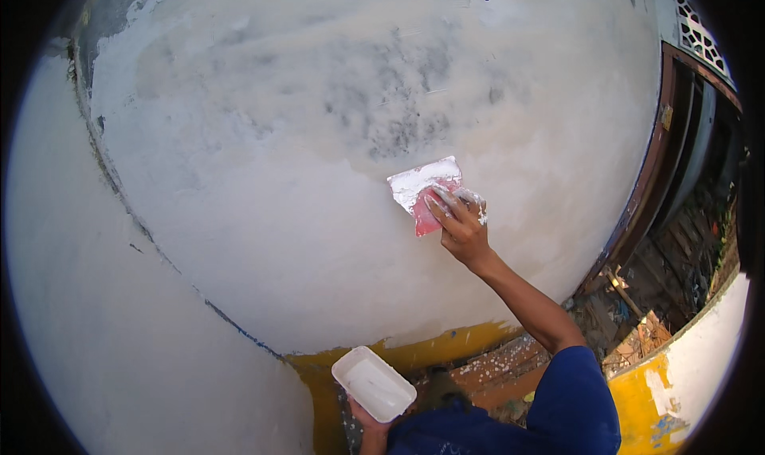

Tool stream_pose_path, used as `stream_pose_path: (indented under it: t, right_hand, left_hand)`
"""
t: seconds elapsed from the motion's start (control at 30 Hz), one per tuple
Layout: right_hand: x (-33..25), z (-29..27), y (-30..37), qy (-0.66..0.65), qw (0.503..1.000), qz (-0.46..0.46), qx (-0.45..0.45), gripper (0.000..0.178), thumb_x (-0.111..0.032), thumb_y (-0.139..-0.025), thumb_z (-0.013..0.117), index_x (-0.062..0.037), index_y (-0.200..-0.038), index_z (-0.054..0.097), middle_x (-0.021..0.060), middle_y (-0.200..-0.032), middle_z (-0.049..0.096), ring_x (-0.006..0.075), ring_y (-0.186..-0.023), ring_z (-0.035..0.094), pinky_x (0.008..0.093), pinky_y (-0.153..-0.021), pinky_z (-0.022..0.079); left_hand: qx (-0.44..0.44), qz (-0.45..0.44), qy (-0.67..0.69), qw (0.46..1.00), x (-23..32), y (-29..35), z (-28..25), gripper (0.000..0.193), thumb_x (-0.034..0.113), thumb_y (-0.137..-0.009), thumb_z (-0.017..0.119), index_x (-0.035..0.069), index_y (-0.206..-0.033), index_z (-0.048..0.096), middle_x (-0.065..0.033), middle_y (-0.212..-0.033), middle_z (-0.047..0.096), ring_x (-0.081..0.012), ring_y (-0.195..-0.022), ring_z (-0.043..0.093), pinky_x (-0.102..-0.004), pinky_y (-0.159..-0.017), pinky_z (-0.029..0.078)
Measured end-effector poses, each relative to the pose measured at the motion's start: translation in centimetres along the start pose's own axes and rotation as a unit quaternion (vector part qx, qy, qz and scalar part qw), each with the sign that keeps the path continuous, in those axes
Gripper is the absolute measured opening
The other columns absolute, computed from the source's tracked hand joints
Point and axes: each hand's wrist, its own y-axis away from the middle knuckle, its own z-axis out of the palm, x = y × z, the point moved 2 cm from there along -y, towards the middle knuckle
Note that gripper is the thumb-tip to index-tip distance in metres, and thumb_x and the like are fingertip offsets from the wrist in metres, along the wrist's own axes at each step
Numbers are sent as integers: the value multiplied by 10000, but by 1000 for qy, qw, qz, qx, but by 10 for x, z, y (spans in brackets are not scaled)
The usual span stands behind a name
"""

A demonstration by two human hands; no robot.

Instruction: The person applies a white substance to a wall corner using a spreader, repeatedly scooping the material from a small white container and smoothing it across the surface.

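One red spreader (425, 221), white paste (429, 176) across its top, was held in the closed grip of the right hand (464, 225) — in front of the wall (542, 192), just below its dark patches (397, 127). The left hand (367, 417), fingers partly hidden, had hold of a white tray (346, 366) from beneath — near the wall's yellow lower edge (450, 345).

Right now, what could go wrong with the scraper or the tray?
The right grip has white-smeared fingers, so the red scraper might slip. White paste coats the scraper's upper part; some could drop off. The left grip holds the open white tray near its lower edge; a tilt could spill the white material inside.
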Motion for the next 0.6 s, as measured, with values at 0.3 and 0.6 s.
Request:
stream_pose_path:
  t: [0.3,0.6]
  right_hand:
    - [23,-39,-123,48,996,-16,75,578,63,-689,621,-160,-1221,655,-11,-1173,675,235,-1112,585,390,-914,382]
    - [16,-40,-70,-27,999,1,38,614,111,-667,597,-144,-1220,670,23,-1193,678,260,-1095,581,361,-916,372]
  left_hand:
    - [-7,-1,-4,1000,0,-3,0,746,625,-916,424,140,-1479,353,-141,-1423,486,-418,-1244,515,-628,-1022,417]
    - [12,55,-28,998,3,5,11,704,636,-943,346,128,-1426,413,-154,-1330,551,-385,-1161,573,-591,-956,476]
